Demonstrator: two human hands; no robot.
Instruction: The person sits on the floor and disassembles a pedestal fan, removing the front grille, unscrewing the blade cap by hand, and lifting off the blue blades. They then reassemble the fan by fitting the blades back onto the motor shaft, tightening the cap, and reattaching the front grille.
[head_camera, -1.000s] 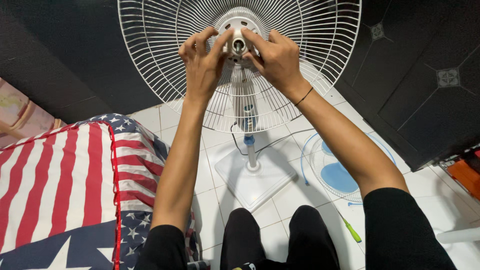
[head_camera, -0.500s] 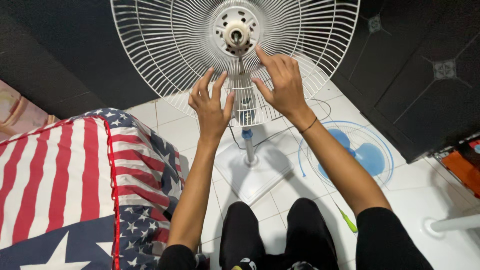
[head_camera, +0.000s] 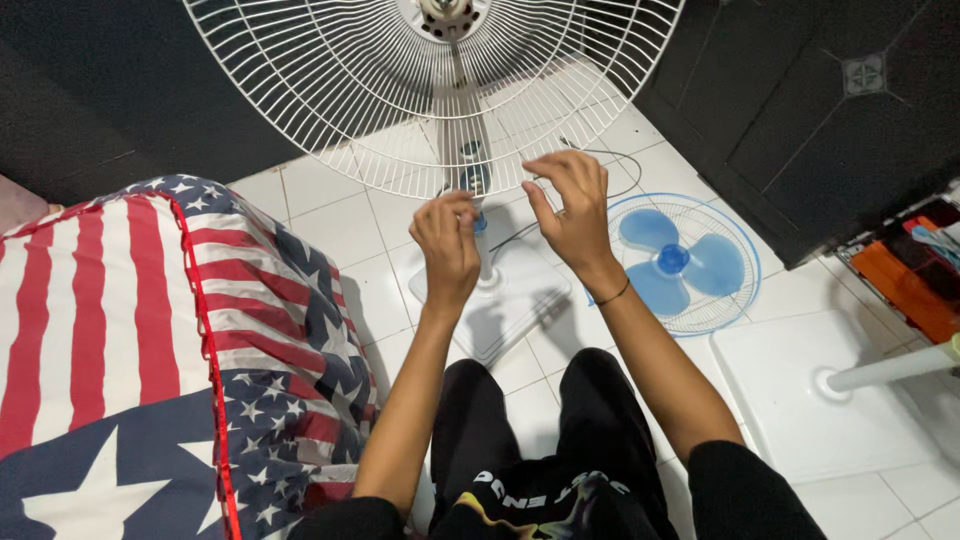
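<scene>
Hovering below the light, springy wire fan guard (head_camera: 400, 100), I see my left hand (head_camera: 447, 245) pinched shut, right hand (head_camera: 572, 212) loosely open; I'd grip its rim.

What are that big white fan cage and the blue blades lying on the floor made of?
The white fan cage looks like thin metal wire with a glossy white coating: fine, evenly spaced spokes and rings. The blue blades look like translucent moulded plastic, smooth and slightly shiny, with light showing through. Neither can be confirmed by sight alone.
</scene>
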